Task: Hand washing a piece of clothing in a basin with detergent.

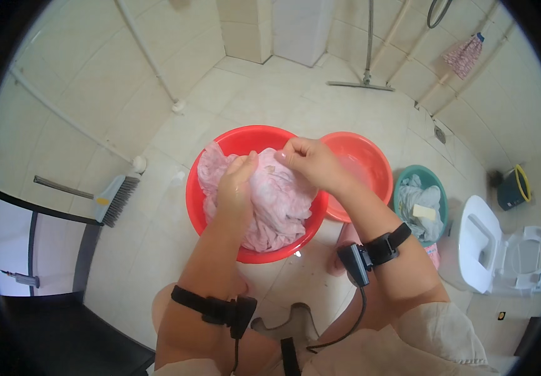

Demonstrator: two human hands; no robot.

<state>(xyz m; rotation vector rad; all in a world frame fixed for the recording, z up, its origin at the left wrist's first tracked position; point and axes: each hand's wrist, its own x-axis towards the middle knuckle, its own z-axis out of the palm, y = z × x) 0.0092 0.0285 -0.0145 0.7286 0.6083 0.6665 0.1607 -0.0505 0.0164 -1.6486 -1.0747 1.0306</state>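
Note:
A bundle of wet-looking pale pink cloth (277, 202) fills much of a red plastic basin (261, 134) on the floor before me. My left hand (238, 183) is on the left part of the bundle, thumb up, with its fingers hidden in the folds. Over the upper right of the bundle, my right hand (315, 162) pinches the cloth between thumb and curled fingers. A small brownish mark (270, 168) shows on the fabric between the hands.
A lighter red basin (378, 164) stands right of the first, partly behind my right forearm. Farther right, a green basin (444, 202) holds grey-green cloth (416, 202) and a pale bar of soap (424, 212). A white potty chair (472, 244), floor brush (115, 199) and squeegee (359, 85) stand around.

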